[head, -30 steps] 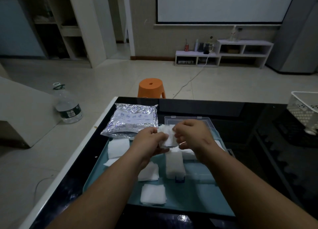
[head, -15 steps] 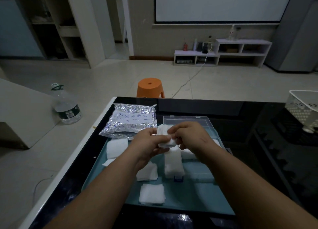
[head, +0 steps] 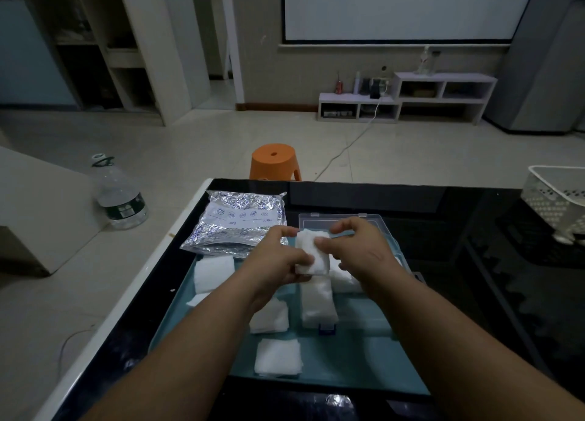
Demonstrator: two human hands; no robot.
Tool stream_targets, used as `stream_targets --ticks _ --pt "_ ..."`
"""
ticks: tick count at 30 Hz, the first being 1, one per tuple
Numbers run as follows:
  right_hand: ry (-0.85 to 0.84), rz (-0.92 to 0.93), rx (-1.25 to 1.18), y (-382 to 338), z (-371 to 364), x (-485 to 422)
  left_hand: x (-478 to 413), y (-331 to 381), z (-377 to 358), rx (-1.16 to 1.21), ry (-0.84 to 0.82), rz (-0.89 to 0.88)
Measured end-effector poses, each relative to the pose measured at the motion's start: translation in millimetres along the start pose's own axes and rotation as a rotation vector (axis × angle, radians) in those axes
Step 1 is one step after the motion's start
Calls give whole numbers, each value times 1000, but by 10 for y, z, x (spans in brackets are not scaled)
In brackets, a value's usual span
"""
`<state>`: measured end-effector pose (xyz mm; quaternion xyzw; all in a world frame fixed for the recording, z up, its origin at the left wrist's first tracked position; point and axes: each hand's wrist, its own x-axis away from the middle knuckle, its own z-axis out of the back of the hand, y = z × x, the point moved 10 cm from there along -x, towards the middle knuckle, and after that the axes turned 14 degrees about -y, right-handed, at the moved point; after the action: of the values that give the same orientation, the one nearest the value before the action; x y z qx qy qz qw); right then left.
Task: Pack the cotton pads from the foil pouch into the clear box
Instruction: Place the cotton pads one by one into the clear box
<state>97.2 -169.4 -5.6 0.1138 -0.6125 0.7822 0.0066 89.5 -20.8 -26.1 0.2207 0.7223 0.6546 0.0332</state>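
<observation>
We see a black glass worktop (head: 443,230) across the lower half of the view, w/ a teal tray (head: 348,370) lying on its left-centre part. Both bare forearms come in from the bottom edge and converge toward the middle. The wrists are fairly straight and the backs of the hands face up toward us.

The foil pouch (head: 234,227) lies flat and crumpled at the far left, its near edge reaching the tray's far-left corner. Just right of it the clear box (head: 345,219) sits on the tray. Its far clear panel shows behind the hands and a blue latch (head: 326,328) marks its near edge.

The left grip (head: 278,262) and right grip (head: 361,249) meet over the box, both closed onto one cotton pad (head: 311,252). The left has thumb and curled fingers on the pad's left and lower edge. The right pinches the upper right part btwn thumb and forefinger, the other fingers bent loosely. The pad is off the tray, above the far end of a packed row of pads (head: 318,303) that fills the box's left side. More pads (head: 343,278) show under the right wrist; which compartment they're in, we can't tell.

Three loose pads lie on the tray left of the box: one near the front (head: 278,356), one just beside the box under the left forearm (head: 270,317), and one near the pouch (head: 212,273).
</observation>
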Motion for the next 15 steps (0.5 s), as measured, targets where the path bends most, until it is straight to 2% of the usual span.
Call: stream_targets --ticks 7,11,15 --pt "-61 -42 -9 26 40 32 -37 19 0 -38 49 -57" --pt "-121 -108 91 70 91 63 -55 -8 -81 -43 36 -34" --pt "-118 -152 214 102 199 107 -94 -38 -173 -162 41 -28"
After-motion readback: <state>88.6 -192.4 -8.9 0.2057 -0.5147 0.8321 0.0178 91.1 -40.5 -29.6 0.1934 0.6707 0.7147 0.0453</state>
